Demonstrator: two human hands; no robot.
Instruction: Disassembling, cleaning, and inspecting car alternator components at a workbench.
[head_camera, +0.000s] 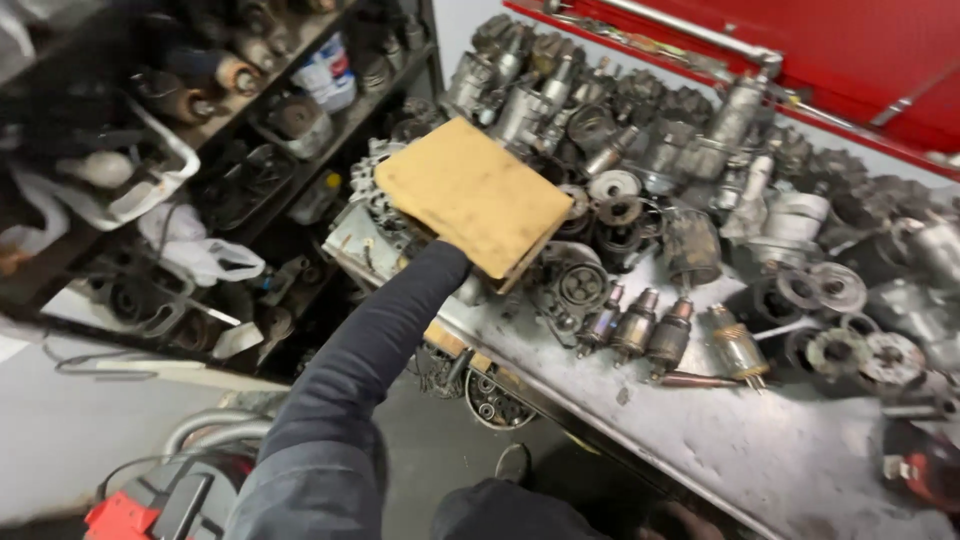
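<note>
Dark sleeve (350, 390) nearest the lens runs up and away to a tan board (475, 195), a flat block whose near edge hides the hand. Which hand this is cannot be told, nor how its grip is closed; the board sits directly at the sleeve's end, long axis slanting from upper left to lower right. It hangs above the left end of the grey desk (720, 430), over heaped starter motors (640, 330). Beyond, a red cabinet (850, 50).

Tan wooden board (472, 195) over workbench (720, 440) of metal motor parts (640, 330)
</note>
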